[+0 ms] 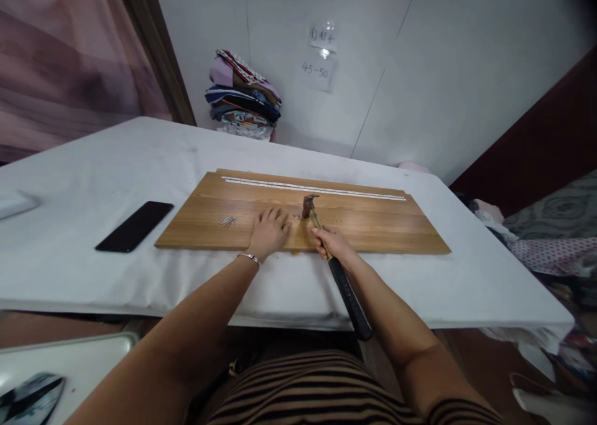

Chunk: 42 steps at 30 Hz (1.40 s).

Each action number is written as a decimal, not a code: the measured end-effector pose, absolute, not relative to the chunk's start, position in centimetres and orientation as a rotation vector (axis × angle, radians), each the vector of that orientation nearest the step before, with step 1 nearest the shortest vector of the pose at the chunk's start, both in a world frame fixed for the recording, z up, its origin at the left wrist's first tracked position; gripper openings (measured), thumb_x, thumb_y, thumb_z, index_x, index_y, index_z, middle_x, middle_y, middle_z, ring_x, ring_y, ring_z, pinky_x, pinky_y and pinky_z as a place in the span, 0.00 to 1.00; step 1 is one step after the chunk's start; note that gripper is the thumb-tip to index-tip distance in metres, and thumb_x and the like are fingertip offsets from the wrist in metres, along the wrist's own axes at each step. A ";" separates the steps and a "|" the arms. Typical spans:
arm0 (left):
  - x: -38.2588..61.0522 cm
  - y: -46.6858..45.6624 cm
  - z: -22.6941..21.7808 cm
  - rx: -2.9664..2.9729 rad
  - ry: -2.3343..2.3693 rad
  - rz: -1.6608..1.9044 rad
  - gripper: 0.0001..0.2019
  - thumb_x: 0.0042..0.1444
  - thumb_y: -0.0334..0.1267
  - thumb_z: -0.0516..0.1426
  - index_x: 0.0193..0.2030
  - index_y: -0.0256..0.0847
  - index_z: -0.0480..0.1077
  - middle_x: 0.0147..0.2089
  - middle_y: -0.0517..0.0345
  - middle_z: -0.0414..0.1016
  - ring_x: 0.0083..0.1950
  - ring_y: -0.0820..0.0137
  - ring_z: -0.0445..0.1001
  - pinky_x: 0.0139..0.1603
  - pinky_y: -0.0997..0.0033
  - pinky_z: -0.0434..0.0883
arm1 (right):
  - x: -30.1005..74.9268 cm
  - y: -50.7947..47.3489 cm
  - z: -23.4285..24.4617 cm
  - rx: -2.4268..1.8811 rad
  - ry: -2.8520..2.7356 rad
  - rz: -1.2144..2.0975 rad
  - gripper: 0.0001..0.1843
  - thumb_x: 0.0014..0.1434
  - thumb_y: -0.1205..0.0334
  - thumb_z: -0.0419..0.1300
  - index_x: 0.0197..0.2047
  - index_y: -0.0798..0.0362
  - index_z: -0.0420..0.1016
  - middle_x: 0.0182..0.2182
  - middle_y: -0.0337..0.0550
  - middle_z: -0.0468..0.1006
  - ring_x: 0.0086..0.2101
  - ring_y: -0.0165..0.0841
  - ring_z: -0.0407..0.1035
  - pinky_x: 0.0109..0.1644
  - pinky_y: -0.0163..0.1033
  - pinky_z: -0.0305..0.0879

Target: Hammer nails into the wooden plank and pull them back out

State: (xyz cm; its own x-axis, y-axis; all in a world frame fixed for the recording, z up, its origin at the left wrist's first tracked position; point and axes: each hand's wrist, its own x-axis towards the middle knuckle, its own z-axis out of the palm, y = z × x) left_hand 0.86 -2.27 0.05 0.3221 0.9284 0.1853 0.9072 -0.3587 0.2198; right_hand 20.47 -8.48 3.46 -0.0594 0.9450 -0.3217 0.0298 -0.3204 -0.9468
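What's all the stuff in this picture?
Hammer: one, black grip, over board
Nails: several, silver, on board
Board: one, brown, on tablecloth
Strips: two, white, across board
Tablecloth: one, white, under board
Phone: one, black, left of board
Clothes: one pile, mixed, by wall
Papers: two, white, on wall
Wall: one, grey, behind
Curtain: one, pink, upper left
Panel: one, dark red, right
Clutter: uncounted, mixed, far right
Unclear thing: one, white, lower left
Shirt: one, brown-black stripes, bottom
Bracelet: one, silver, left wrist
Left hand: one, bare, on board
Right hand: one, bare, gripping hammer
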 end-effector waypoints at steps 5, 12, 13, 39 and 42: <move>1.0 -2.4 0.2 2.475 1.728 0.430 0.24 0.69 0.44 0.46 0.65 0.43 0.73 0.72 0.42 0.68 0.73 0.52 0.62 0.71 0.43 0.57 | 20.3 -8.5 3.6 -1.428 -1.074 1.491 0.12 0.57 0.51 0.62 0.33 0.48 0.65 0.15 0.26 0.62 0.12 0.24 0.54 0.14 0.30 0.51; 0.9 -2.3 0.0 2.476 1.726 0.442 0.23 0.69 0.44 0.46 0.64 0.44 0.73 0.72 0.44 0.68 0.74 0.54 0.61 0.72 0.44 0.56 | 20.2 -8.6 4.2 -1.448 -1.045 1.503 0.14 0.55 0.50 0.63 0.33 0.48 0.64 0.15 0.25 0.62 0.12 0.24 0.54 0.14 0.30 0.51; 0.9 -2.3 0.0 2.475 1.720 0.443 0.23 0.69 0.44 0.46 0.64 0.44 0.73 0.72 0.43 0.68 0.74 0.53 0.61 0.72 0.44 0.55 | 20.3 -8.6 4.3 -1.442 -1.040 1.504 0.16 0.55 0.49 0.64 0.33 0.48 0.63 0.16 0.25 0.62 0.12 0.24 0.54 0.14 0.30 0.51; 0.9 -2.2 0.0 2.467 1.713 0.435 0.24 0.70 0.44 0.45 0.64 0.43 0.73 0.73 0.43 0.68 0.74 0.53 0.60 0.71 0.42 0.56 | 20.3 -8.8 3.8 -1.403 -1.053 1.469 0.13 0.57 0.50 0.62 0.34 0.48 0.64 0.15 0.26 0.62 0.12 0.25 0.53 0.15 0.31 0.50; 0.9 -2.3 0.1 2.473 1.726 0.431 0.23 0.70 0.44 0.45 0.64 0.45 0.73 0.73 0.44 0.67 0.74 0.54 0.61 0.71 0.43 0.56 | 20.3 -8.8 3.8 -1.414 -1.047 1.494 0.13 0.56 0.51 0.62 0.34 0.48 0.64 0.15 0.26 0.63 0.12 0.25 0.54 0.15 0.31 0.50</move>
